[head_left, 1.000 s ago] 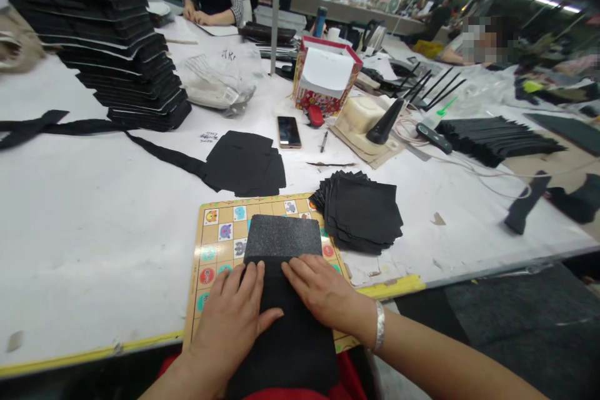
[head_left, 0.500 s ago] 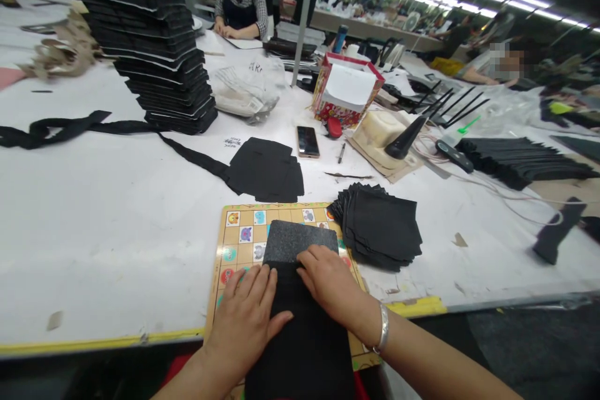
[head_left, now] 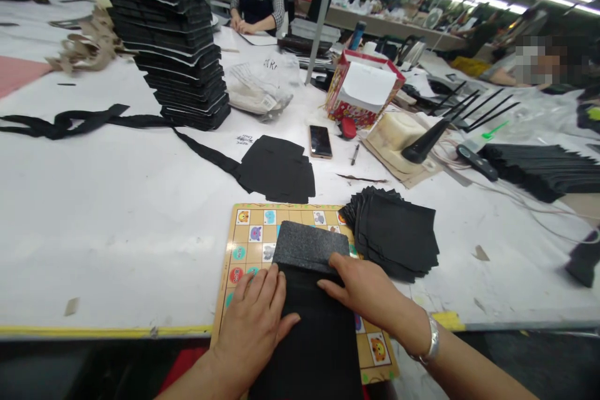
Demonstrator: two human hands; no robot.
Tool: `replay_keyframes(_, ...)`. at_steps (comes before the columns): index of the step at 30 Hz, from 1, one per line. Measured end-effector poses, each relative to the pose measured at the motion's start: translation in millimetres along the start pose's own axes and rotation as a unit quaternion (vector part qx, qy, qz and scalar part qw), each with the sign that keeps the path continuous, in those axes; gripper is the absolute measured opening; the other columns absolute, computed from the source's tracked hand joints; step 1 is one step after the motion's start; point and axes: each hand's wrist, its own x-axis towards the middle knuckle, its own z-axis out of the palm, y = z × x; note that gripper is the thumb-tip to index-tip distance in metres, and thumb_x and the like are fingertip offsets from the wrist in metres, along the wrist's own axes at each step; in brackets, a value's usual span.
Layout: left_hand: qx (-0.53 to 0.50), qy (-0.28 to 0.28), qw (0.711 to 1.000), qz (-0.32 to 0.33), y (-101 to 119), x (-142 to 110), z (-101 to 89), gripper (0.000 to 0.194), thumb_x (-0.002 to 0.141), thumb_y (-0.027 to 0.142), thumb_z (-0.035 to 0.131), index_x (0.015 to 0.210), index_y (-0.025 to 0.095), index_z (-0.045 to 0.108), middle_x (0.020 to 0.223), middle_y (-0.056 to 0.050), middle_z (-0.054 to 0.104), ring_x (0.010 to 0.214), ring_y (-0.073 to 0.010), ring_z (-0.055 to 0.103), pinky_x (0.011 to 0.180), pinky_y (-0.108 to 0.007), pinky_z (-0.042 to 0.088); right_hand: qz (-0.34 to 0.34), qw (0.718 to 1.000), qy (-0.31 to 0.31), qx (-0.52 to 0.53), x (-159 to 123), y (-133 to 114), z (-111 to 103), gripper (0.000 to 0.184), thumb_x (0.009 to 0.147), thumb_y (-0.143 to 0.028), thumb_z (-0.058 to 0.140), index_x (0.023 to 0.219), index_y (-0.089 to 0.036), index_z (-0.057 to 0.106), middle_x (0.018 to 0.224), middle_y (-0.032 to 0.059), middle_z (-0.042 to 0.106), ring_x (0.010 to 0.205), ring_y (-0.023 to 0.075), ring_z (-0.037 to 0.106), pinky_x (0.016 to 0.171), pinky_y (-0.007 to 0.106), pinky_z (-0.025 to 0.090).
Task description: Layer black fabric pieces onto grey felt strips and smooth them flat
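A long black piece of material [head_left: 312,337] runs from the bottom of the view up onto a patterned board [head_left: 225,290]. Its far end is a grey speckled strip [head_left: 312,245]. My left hand [head_left: 255,315] lies flat along the left edge of the piece, fingers stretched and thumb spread. On the other edge rests my right hand [head_left: 368,294], wearing a silver bangle. Its index fingertip is at the border of the strip and its thumb lies apart on the black part; the remaining fingers are mostly hidden. Beside the board's right corner is a pile of black pieces [head_left: 398,231].
Beyond the board lie flat black pieces [head_left: 279,169] and a long black strip [head_left: 206,150]. A tall black stack [head_left: 182,50] stands at back left. A phone [head_left: 320,141], a red patterned box [head_left: 363,87] and a black-handled tool [head_left: 424,140] are farther back. A person [head_left: 257,0] sits across the table.
My right hand has shifted right and its thumb and index finger have spread apart. My left hand stays flat on the piece. The whole view has swung slightly.
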Motion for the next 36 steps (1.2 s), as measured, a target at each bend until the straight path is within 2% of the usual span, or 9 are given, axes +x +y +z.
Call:
replay_keyframes(3,0.007,-0.002,1.0,0.003,0.3,0.0,0.0,0.047,0.086,0.05,0.044,0.115,0.015,0.058,0.12,-0.011,0.059,0.109,-0.0247,0.052,0.094,-0.04,0.035,-0.041,0.998,0.044,0.009,11.8,-10.0,2.8,0.023,0.085,-0.041,0.054,0.086,-0.018,0.054,0.079,0.0047,0.061,0.072,0.0209,0.059,0.061,0.028,0.039)
replay_keyframes(7,0.01,-0.027,1.0,-0.008,1.0,0.7,-2.0,0.048,0.084,0.052,0.046,0.116,0.018,0.057,0.123,-0.011,0.057,0.11,-0.0255,0.051,0.093,-0.041,0.037,-0.111,0.984,0.132,0.037,26.7,-29.1,15.8,0.011,0.089,-0.026,0.05,0.088,-0.018,0.058,0.081,0.0048,0.059,0.076,0.0186,0.056,0.068,0.029,0.042)
replay_keyframes(10,0.012,-0.034,0.999,-0.01,0.8,1.3,-3.3,0.049,0.084,0.053,0.045,0.116,0.018,0.057,0.125,-0.01,0.056,0.111,-0.0253,0.051,0.092,-0.04,0.037,-0.166,0.965,0.196,0.05,28.5,-28.9,26.9,0.016,0.089,-0.017,0.048,0.101,-0.016,0.059,0.085,0.0065,0.059,0.079,0.0182,0.053,0.071,0.03,0.043)
replay_keyframes(13,0.01,-0.035,0.999,-0.009,0.1,1.8,-3.5,0.049,0.083,0.054,0.046,0.115,0.019,0.058,0.124,-0.01,0.057,0.11,-0.0248,0.051,0.092,-0.039,0.037,-0.211,0.952,0.218,0.046,25.0,-21.9,33.6,0.023,0.089,-0.014,0.045,0.109,-0.013,0.057,0.088,0.0089,0.059,0.08,0.0185,0.052,0.073,0.031,0.044)
replay_keyframes(22,0.012,-0.028,1.0,-0.009,-1.1,1.5,-2.3,0.05,0.083,0.055,0.045,0.115,0.019,0.058,0.123,-0.01,0.058,0.108,-0.0248,0.053,0.091,-0.038,0.037,-0.268,0.942,0.203,0.004,21.5,-20.8,30.5,0.027,0.091,-0.014,0.038,0.111,-0.009,0.056,0.091,0.0115,0.059,0.081,0.0202,0.049,0.07,0.034,0.042)
replay_keyframes(28,-0.008,-0.016,1.0,-0.025,-0.2,-0.3,2.3,0.054,0.082,0.057,0.045,0.118,0.017,0.055,0.122,-0.011,0.058,0.106,-0.0251,0.053,0.091,-0.039,0.036,-0.264,0.949,0.173,-0.016,22.3,-22.7,27.0,0.025,0.089,-0.014,0.041,0.109,-0.01,0.056,0.089,0.0109,0.058,0.079,0.0202,0.047,0.067,0.033,0.04)
replay_keyframes(32,-0.006,-0.036,0.999,-0.037,-0.8,7.6,0.2,0.06,0.083,0.055,0.045,0.126,0.014,0.048,0.115,-0.011,0.06,0.104,-0.0246,0.052,0.091,-0.04,0.036,-0.25,0.955,0.156,-0.022,22.2,-24.1,25.3,0.024,0.087,-0.013,0.047,0.108,-0.01,0.056,0.088,0.01,0.056,0.078,0.0202,0.046,0.066,0.033,0.04)
replay_keyframes(36,0.016,-0.049,0.997,-0.051,-17.0,14.7,-5.7,0.05,0.081,0.053,0.051,0.116,0.018,0.057,0.109,-0.01,0.061,0.098,-0.0256,0.053,0.082,-0.039,0.041,-0.24,0.959,0.148,-0.019,22.8,-24.9,25.5,0.022,0.087,-0.014,0.049,0.107,-0.011,0.057,0.089,0.0089,0.056,0.078,0.0199,0.046,0.067,0.032,0.04)
